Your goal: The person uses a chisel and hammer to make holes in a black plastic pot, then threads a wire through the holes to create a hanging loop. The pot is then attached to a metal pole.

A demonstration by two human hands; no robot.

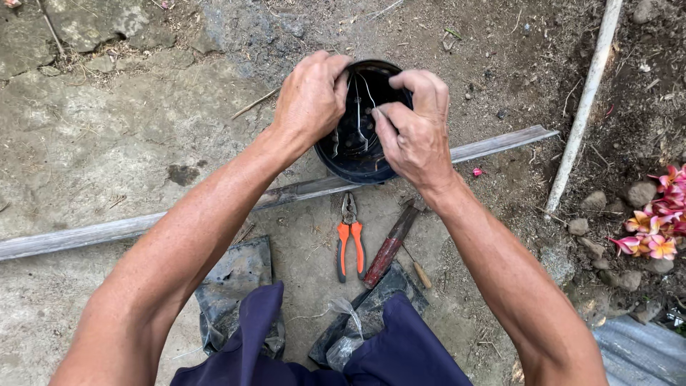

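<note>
Ground [107, 143]: packed earth and flat stone, dusty, strewn with twigs. Long grey strip [128, 227] lying diagonally across it, passing under the pot; pale pole [586, 100] slanting down at right. Corrugated sheet corner [636, 350] at lower right. Dark blue trouser knees [264, 343] at bottom edge, black plastic scraps [236, 279] beneath them.

Black plastic pot [357, 161]: resting on the ground over the strip, mouth facing the camera, perforated base visible inside. Held between both hands.

Left hand [311, 96]: curled over the left rim, fingers closed on the edge, gripping. Right hand [414, 132]: at the right rim, thumb and forefinger pinching thin wire [368, 89]. Wire strands looping inside the pot, at least two visible, apparently threaded through the wall or base holes; exact route not resolvable.

Progress, judged: wire partly fitted, ends loose and untwisted, fastening apparently unfinished.

Pink-and-yellow fallen flowers [657, 229] at right edge. Orange-handled pliers [350, 239] just below the pot, untouched. Red-handled tool [389, 250] beside them, head unclear. Small wooden-handled tool [418, 270] touching it. Clear plastic scrap [346, 332] between the knees.
</note>
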